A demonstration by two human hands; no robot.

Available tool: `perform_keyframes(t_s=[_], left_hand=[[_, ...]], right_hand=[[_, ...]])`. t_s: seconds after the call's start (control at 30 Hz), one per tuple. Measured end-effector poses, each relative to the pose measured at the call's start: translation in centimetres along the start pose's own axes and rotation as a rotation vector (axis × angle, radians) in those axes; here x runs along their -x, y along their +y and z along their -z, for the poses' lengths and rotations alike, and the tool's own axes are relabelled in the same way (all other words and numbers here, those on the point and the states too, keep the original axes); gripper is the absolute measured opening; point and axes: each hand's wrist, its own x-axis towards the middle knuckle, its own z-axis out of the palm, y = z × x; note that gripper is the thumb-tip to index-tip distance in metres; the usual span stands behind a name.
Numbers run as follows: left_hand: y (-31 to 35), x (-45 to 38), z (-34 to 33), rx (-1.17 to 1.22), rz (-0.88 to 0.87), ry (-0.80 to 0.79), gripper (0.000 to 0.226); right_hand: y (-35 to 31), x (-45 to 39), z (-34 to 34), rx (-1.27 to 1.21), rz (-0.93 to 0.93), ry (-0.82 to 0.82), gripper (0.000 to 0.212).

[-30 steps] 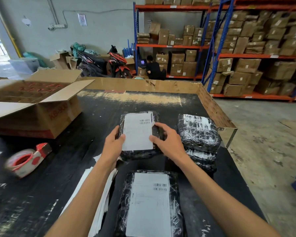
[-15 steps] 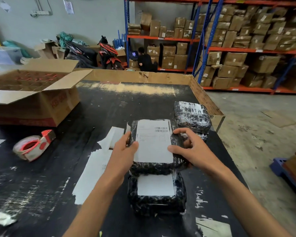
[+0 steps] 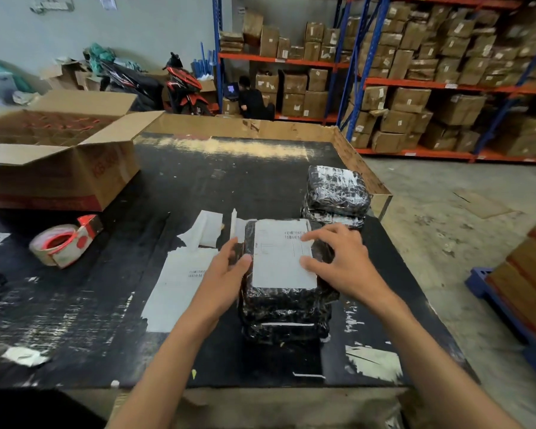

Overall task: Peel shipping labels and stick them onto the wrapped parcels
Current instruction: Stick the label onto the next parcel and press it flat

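A black wrapped parcel (image 3: 287,300) with a white shipping label (image 3: 279,258) on its top lies on a second wrapped parcel (image 3: 285,331) near the table's front right. My left hand (image 3: 225,269) holds the top parcel's left edge, thumb on top and fingers at its side. The fingertips and thumb of my right hand (image 3: 338,261) rest on the right part of the label. Another stack of wrapped parcels (image 3: 338,193) stands just behind, apart from my hands. A white label sheet (image 3: 180,286) lies flat left of the parcels.
Peeled backing papers (image 3: 205,229) lie behind the sheet. A red tape dispenser (image 3: 65,239) sits at the left, an open cardboard box (image 3: 59,168) behind it. A cardboard wall (image 3: 245,128) lines the black table (image 3: 245,181) at its far and right edges. Right of it is a blue pallet (image 3: 492,292).
Both hands carried the labelled parcel toward me and set it on top of the other labelled parcel. My right fingers have moved from its side onto the label.
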Motion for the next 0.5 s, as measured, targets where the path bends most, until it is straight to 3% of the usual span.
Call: perform_keyframes(t_s=[0.1,0.2,0.33,0.5], left_hand=[[-0.6,-0.6,2.3,-0.030,-0.040,0.095,0.029],[-2.1,-1.2,5.2,-0.101,-0.018,0.251,0.018],[-6.0,-1.7,8.8,-0.318,0.090,0.411,0.022],[-10.9,-2.1,10.5,-0.555,0.166,0.333,0.033]], right_hand=[[-3.4,-0.2,-1.6,-0.066,0.185,0.064,0.023],[-7.4,-0.2,-4.6,-0.244,0.280,0.017,0.028],[-11.0,-0.5,-10.0,-0.314,0.270,-0.126,0.038],[-12.5,-1.5,-16.5,-0.313,0.070,-0.309,0.045]])
